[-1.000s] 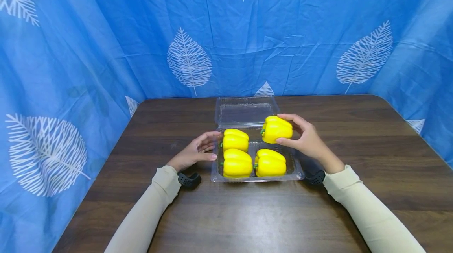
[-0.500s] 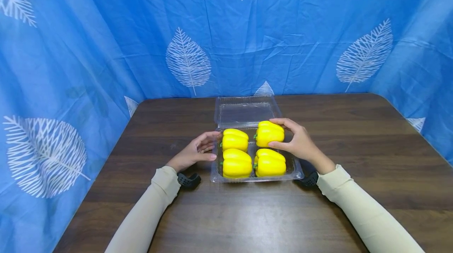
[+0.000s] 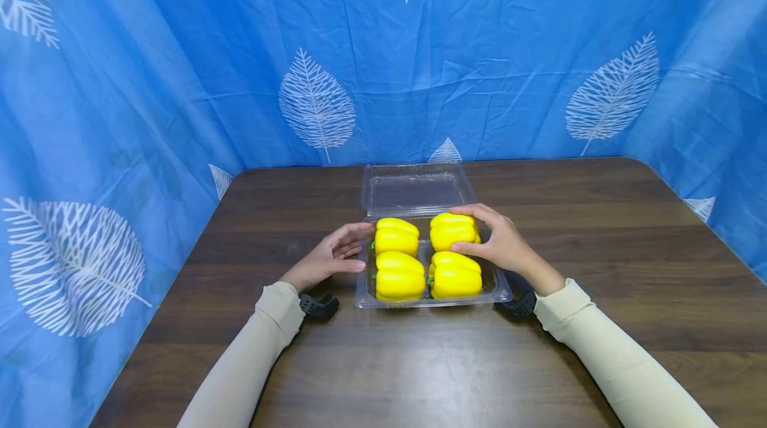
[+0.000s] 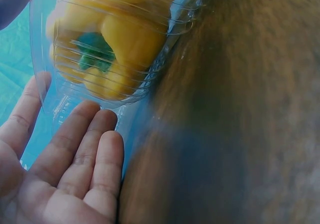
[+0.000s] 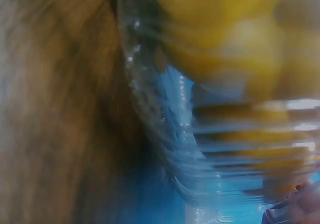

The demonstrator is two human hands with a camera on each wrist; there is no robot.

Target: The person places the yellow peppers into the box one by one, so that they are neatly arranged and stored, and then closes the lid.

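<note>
A clear plastic clamshell container (image 3: 428, 303) lies opened on the table, with yellow bell peppers in it. In its back right part is a bell pepper (image 3: 449, 231), which my right hand (image 3: 500, 241) grips between thumb and fingers. Just in front of that one sits another bell pepper (image 3: 457, 276). The left side holds a back bell pepper (image 3: 397, 238) and a front bell pepper (image 3: 400, 278). My left hand (image 3: 329, 258) rests beside the container's left wall, fingertips right at the rim. In the left wrist view its fingers (image 4: 102, 169) are extended below a green pepper stem (image 4: 95, 52).
The transparent lid (image 3: 416, 192) is folded back flat behind the container. Brown wood-grain table (image 3: 599, 248) surrounds it. A blue curtain (image 3: 509, 48) with white leaf prints hangs behind the table and at its sides. Black wrist straps (image 3: 319, 306) show below both hands.
My right hand has moved left and down, bringing its bell pepper from above the container into the back right part. My left hand has stayed at the left rim.
</note>
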